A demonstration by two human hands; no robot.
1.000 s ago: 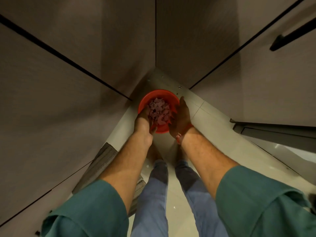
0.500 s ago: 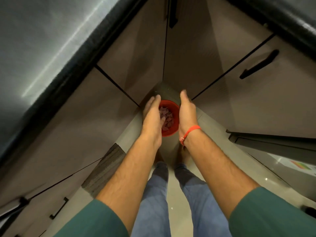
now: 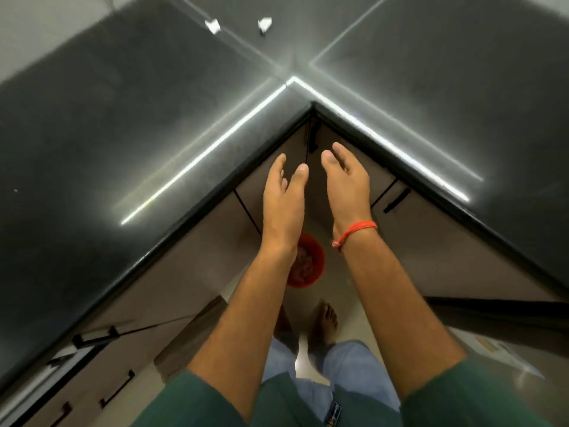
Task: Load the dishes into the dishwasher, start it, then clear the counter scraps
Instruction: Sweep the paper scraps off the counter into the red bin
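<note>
A red bowl (image 3: 311, 263) filled with pinkish scraps sits on the floor in the inner corner of the cabinets, partly hidden behind my left forearm. My left hand (image 3: 284, 198) and my right hand (image 3: 346, 183) are raised well above it, side by side in front of the counter's inner corner, both with fingers extended and nothing in them. An orange thread band circles my right wrist. Two small white scraps (image 3: 213, 25) (image 3: 264, 24) lie at the far end of the dark counter (image 3: 123, 124).
The L-shaped dark glossy counter wraps left and right, with its front edge meeting at the corner just beyond my fingertips. Below it are brown cabinet doors and drawers with black handles (image 3: 397, 201). A grey mat (image 3: 191, 337) lies on the floor left of my bare feet.
My hands let go of the red bowl on the floor and rose to counter height. The view tilted up, so the countertop and its white scraps came into sight.
</note>
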